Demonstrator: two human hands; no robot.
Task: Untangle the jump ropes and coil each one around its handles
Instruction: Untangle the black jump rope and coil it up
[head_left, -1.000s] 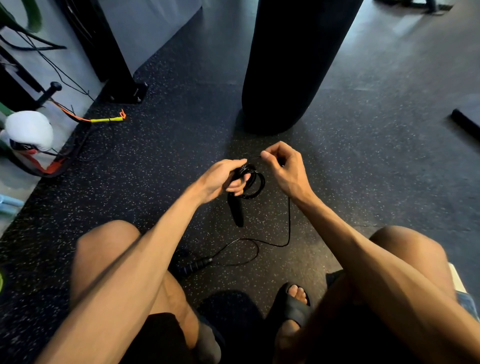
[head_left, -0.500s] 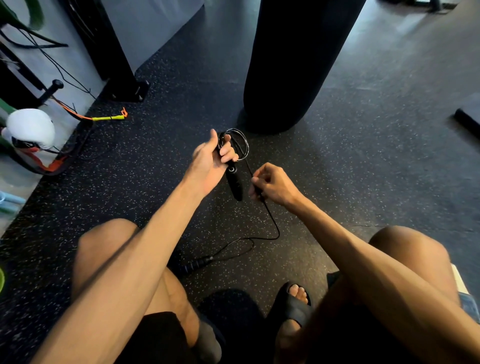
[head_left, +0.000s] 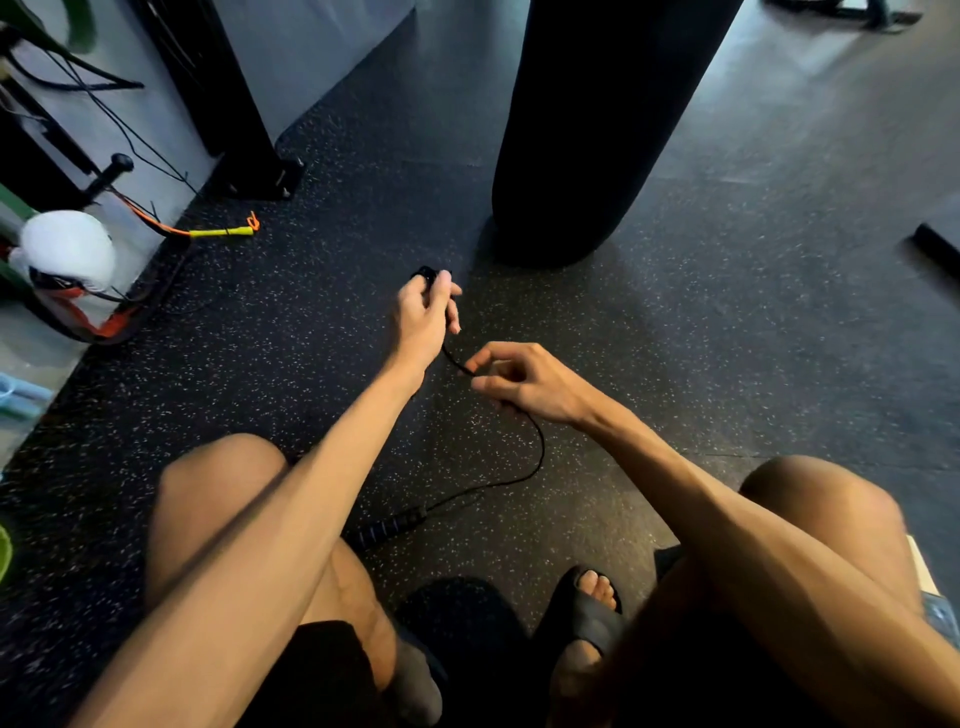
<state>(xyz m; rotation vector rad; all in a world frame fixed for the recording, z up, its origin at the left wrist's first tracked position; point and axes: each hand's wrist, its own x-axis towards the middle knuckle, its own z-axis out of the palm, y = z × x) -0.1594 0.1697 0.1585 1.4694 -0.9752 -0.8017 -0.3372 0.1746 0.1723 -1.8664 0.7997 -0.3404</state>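
Before the punching bag (head_left: 597, 130), the left hand (head_left: 422, 325) is gripping a rope handle (head_left: 427, 273) while the right hand (head_left: 524, 384) is pinching the black cord (head_left: 542, 448) beside it.

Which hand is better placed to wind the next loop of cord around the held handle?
Right. The left hand is taken up holding the handle. The right hand pinches the black cord close beside it, and slack runs from there to the second handle on the floor.
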